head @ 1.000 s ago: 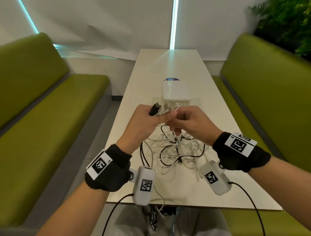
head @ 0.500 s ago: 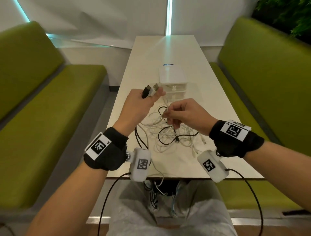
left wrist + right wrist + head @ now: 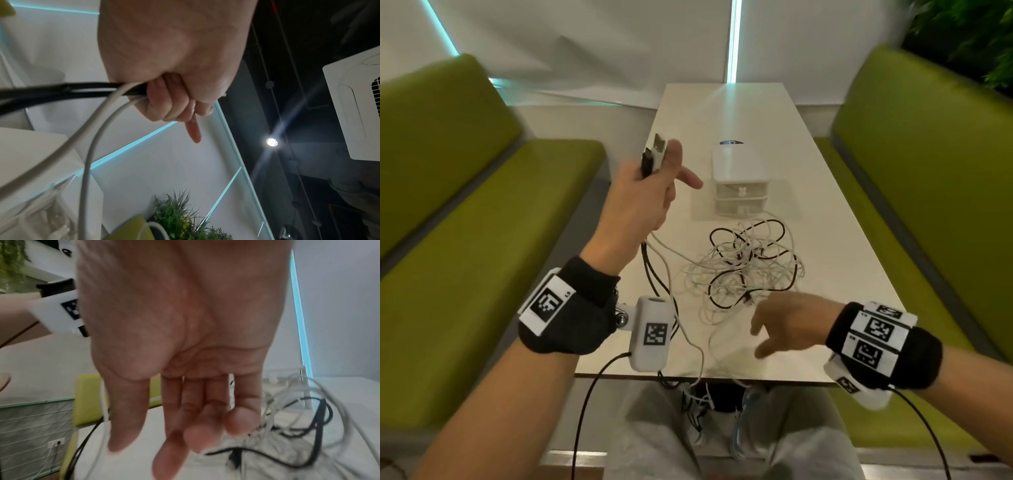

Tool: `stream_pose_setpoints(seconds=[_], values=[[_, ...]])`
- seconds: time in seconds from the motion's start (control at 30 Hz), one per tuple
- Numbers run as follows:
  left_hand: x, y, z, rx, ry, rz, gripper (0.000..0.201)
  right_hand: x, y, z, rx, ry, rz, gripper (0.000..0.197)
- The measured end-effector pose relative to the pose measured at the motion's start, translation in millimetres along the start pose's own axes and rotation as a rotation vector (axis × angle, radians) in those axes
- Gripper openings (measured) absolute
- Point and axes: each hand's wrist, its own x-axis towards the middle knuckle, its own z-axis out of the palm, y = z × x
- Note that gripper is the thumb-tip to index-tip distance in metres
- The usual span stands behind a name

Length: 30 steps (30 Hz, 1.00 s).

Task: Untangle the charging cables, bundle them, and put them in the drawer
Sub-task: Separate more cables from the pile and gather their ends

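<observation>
A tangle of white and black charging cables (image 3: 746, 267) lies on the white table (image 3: 825, 246) in front of a small white drawer unit (image 3: 739, 185). My left hand (image 3: 643, 192) is raised at the table's left edge and grips several cable ends (image 3: 654, 154), with black and white USB plugs sticking up past the fingers. In the left wrist view the curled fingers (image 3: 164, 104) clamp the black and white cables (image 3: 98, 92). My right hand (image 3: 780, 325) hovers low over the near side of the table with its fingers (image 3: 185, 418) relaxed and spread, holding nothing.
Green padded benches (image 3: 465, 212) run along both sides of the table. The cables from my left hand trail down over the near table edge (image 3: 688, 375) toward my lap. A plant (image 3: 969, 34) stands at the back right.
My left hand has lifted up and to the left with the plugs. My right hand has let go of the cables, dropped toward the near edge and opened.
</observation>
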Motion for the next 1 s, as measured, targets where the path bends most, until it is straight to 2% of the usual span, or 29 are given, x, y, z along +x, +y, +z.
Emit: stream_pose_setpoints(seconds=[0.1, 0.2, 0.27, 0.33, 0.43, 0.5, 0.53, 0.6, 0.67, 0.7, 0.73, 0.77, 0.87, 0.93, 1.0], values=[[2, -1, 7, -0.087, -0.08, -0.03, 0.052, 7, 3, -22, 0.018, 0.204, 0.029, 0.037], [5, 0, 11, -0.119, -0.153, -0.023, 0.054, 15, 8, -36, 0.042, 0.494, 0.073, 0.047], [7, 0, 12, -0.119, -0.164, -0.019, 0.054, 19, 9, -40, 0.063, 0.651, 0.111, 0.046], [10, -1, 13, -0.12, -0.162, -0.022, 0.054, 22, 5, -41, 0.116, 0.75, 0.144, 0.044], [14, -4, 15, -0.128, -0.168, -0.027, 0.054, 26, -1, -39, 0.219, 0.819, 0.084, 0.036], [17, -5, 17, -0.115, -0.181, -0.021, 0.054, 24, -2, -42, 0.257, 0.757, 0.049, 0.017], [19, -5, 18, -0.101, -0.187, -0.015, 0.054, 22, -3, -43, 0.254, 0.651, 0.009, 0.014], [21, -6, 20, -0.07, -0.197, -0.003, 0.054, 17, -6, -42, 0.284, 0.301, -0.125, 0.014], [23, -7, 22, -0.055, -0.201, -0.005, 0.054, 12, -11, -39, 0.438, -0.03, -0.255, 0.018], [24, -9, 23, -0.053, -0.201, -0.011, 0.054, 10, -11, -38, 0.514, -0.13, -0.289, 0.021], [25, -10, 24, -0.053, -0.201, -0.016, 0.054, 9, -10, -37, 0.542, -0.172, -0.292, 0.025], [25, -11, 25, -0.053, -0.199, -0.018, 0.054, 10, -7, -38, 0.512, -0.142, -0.276, 0.029], [24, -13, 28, -0.07, -0.193, -0.018, 0.055, 18, 6, -44, 0.291, 0.132, -0.135, 0.038], [23, -14, 30, -0.08, -0.182, -0.02, 0.055, 25, 18, -43, 0.227, 0.286, -0.019, 0.033], [22, -17, 32, -0.075, -0.157, -0.017, 0.055, 29, 30, -39, 0.183, 0.336, 0.066, 0.028]])
